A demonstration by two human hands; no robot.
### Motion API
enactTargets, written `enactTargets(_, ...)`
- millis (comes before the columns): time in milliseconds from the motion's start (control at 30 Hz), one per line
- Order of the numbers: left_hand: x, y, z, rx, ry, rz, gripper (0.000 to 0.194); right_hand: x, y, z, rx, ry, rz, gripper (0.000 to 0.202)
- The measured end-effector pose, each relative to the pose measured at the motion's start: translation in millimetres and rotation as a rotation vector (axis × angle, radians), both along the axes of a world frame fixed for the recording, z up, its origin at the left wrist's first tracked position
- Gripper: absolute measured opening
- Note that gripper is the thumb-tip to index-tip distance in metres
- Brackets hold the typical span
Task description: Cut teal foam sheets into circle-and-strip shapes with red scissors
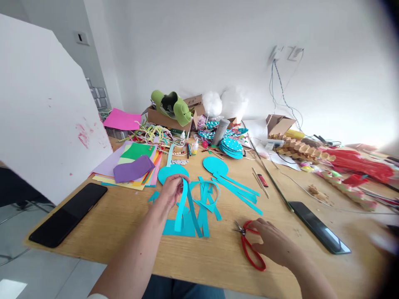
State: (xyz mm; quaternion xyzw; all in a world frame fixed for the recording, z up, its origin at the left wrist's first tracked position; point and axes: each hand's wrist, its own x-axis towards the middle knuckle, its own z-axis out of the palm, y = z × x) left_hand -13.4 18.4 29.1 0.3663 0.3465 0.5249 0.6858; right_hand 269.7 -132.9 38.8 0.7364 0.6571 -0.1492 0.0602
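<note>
My left hand (175, 190) pinches turquoise paper strips (181, 209) at their top. Two lengths hang down from the fingers; I cannot tell if they are one folded strip. Beneath lie more cut strips (203, 216) and a turquoise sheet (170, 227). One turquoise paper disc (170, 172) is partly behind that hand, and another disc (215, 165) has strips fanning out from it. At the table's front right, my right hand (272, 241) has its fingers over one handle of the red-handled scissors (249, 247), whose blades point up and left.
Phones lie at the left (68, 214) and right (319, 226). Coloured paper (134, 168) is stacked beside a white board (46, 108). A grey bottle (220, 132), dotted discs (231, 147) and a cardboard box (166, 118) stand behind. A long thin stick (271, 178) crosses the right side.
</note>
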Motion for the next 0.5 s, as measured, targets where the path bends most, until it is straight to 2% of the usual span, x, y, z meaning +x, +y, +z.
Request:
enactTargets(67, 1.5, -0.2, -2.3, 0.004, -0.026, -0.018, 0.018, -9.0, 4.1, 7.4, 0.114, 0.106, -0.076, 0.024)
enactTargets(133, 3.8, -2.3, -2.4, 0.026, -0.012, -0.025, 0.019, -30.7, 12.4, 15.7, 0.239, 0.339, -0.153, 0.031)
enactTargets(200, 6.4, -5.6, -1.0, 0.067, 0.047, -0.006, 0.02, -63.2, 24.7, 21.4, 0.264, 0.674, -0.079, 0.041)
enactTargets(267, 8.7, -8.7, -0.1, 0.112, 0.117, 0.019, 0.022, -99.2, 40.3, 21.6, 0.279, 0.899, -0.049, 0.052)
enactTargets(333, 10.3, -10.5, -0.5, 0.15, 0.169, 0.026, 0.024, -129.6, 56.8, 16.3, 0.279, 0.98, -0.031, 0.057)
enactTargets(400, 11.0, -10.8, -1.6, 0.162, 0.209, 0.016, 0.025, -147.9, 70.8, 8.7, 0.259, 1.036, -0.066, 0.036)
enactTargets(500, 11.0, -10.3, -1.5, 0.131, 0.243, 0.001, 0.031, -148.8, 81.8, 2.3, 0.246, 1.071, -0.144, 0.03)
